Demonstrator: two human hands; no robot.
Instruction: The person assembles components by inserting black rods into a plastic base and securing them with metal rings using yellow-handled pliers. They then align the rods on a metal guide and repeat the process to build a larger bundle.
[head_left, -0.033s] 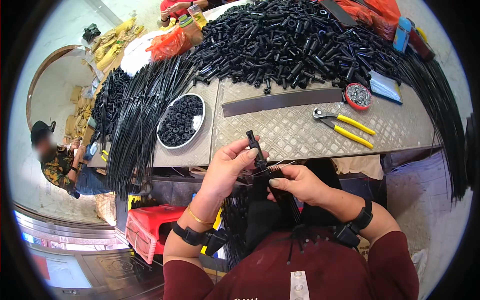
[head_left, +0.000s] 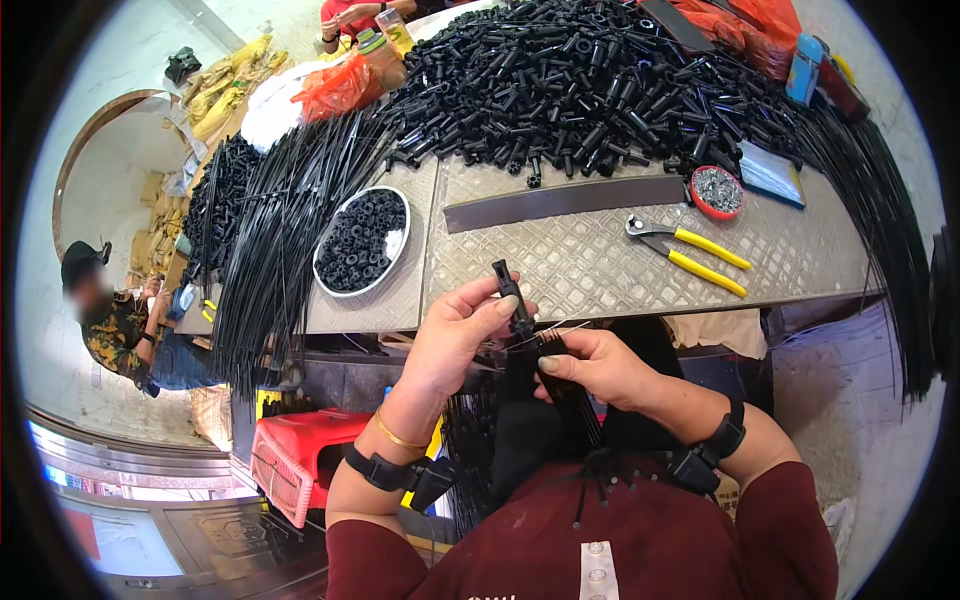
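Note:
Over my lap, close to the table's front edge, my left hand (head_left: 458, 328) pinches a short black plastic tube-like fitting (head_left: 506, 283) between thumb and fingers, tilted upright. Beside it my right hand (head_left: 600, 368) is closed round a bundle of thin black rods (head_left: 574, 405). Their upper ends come up close under the fitting; whether any rod sits inside it I cannot tell. The lower ends, some with small knobs, reach toward my shirt. A few thin pale strands stick out between the hands. Fingers partly hide the fitting's lower part.
A large heap of black plastic fittings (head_left: 560, 90) covers the table's back. Long black rods (head_left: 265, 270) hang over its left edge. Nearer lie a white bowl (head_left: 404, 243) of black rings, a dark flat strip (head_left: 565, 206), yellow-handled cutters (head_left: 705, 265) and a red dish (head_left: 716, 214). Another person (head_left: 115, 320) sits left.

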